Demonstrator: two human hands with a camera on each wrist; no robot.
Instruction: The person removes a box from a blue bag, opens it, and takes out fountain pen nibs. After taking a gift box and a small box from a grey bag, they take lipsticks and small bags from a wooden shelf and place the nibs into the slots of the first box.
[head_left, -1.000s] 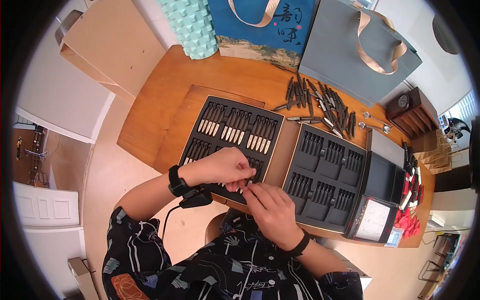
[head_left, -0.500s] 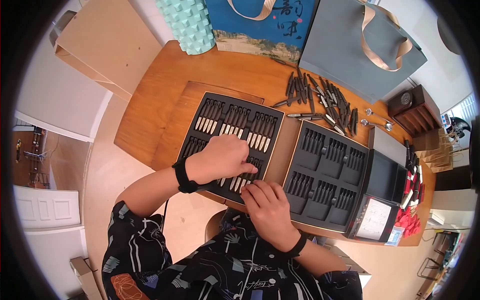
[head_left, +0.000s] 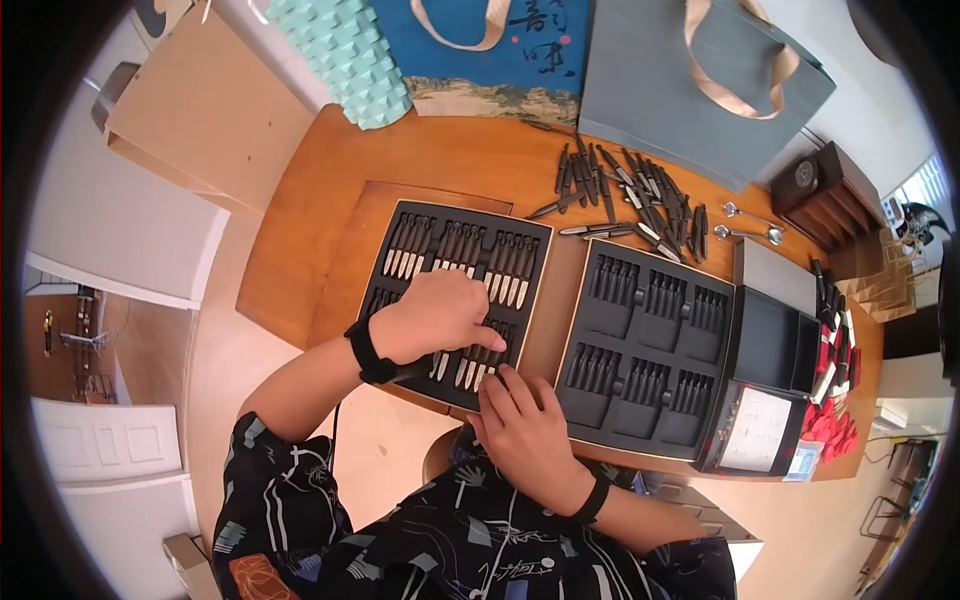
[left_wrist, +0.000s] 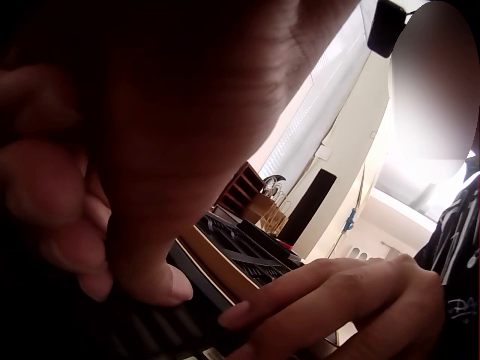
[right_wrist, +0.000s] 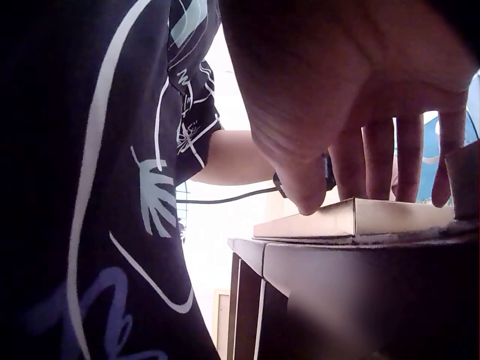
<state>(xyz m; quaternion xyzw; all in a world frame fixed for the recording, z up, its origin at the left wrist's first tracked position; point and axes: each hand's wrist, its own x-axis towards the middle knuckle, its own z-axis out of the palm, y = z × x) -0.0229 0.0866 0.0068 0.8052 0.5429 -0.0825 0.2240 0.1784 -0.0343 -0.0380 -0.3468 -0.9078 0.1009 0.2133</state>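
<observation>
A black foam tray (head_left: 395, 275) in a gold-edged box lies in front of me, its compartments holding rows of slim dark pieces (head_left: 510, 255) with silvery ends. Over its middle is my left hand (head_left: 430, 315), thumb stretched toward the front right compartment and its row of pieces (head_left: 470, 375). In the left wrist view the thumb (left_wrist: 154, 277) points down close over the dark slots, the other fingers bent. My right hand (head_left: 530, 435) rests at the tray's front right corner, fingers extended; in the right wrist view they reach down over the box's edge (right_wrist: 315, 220).
To the right, a second black tray (head_left: 630, 370) has dark narrow slots. Loose dark pieces (head_left: 640, 195) are heaped behind it. A grey bag (head_left: 690, 90), a blue bag (head_left: 480, 75) and a mint roller (head_left: 345, 60) stand at the back. Two metal spoons (head_left: 750, 235) lie back right.
My hands have drawn apart: the left rose off the front row, uncovering its silvery ends, and the right slid toward the tray's front corner, its fingers straightening. The head view has shifted slightly.
</observation>
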